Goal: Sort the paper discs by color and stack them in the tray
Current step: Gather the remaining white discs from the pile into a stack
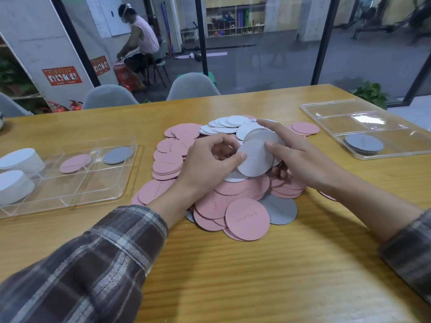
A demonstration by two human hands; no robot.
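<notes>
A heap of pink, white and grey paper discs (pixel 247 219) covers the middle of the wooden table. Above it both hands hold a small fan of white discs (pixel 255 159). My left hand (pixel 210 163) pinches the front disc with its thumb on the face. My right hand (pixel 300 157) grips the fan from the right, thumb on the front disc and forefinger stretched over the top. A clear divided tray (pixel 70 192) on the left holds a pink disc (pixel 75 163) and a grey disc (pixel 117 155). A second clear tray (pixel 326 117) at the right holds grey discs (pixel 363 143).
Two stacks of white discs (pixel 17 173) stand at the left edge, partly in the left tray. Grey chairs (pixel 192 86) line the table's far side. Behind a glass wall a person sits on a chair. Bare wood lies between me and the heap.
</notes>
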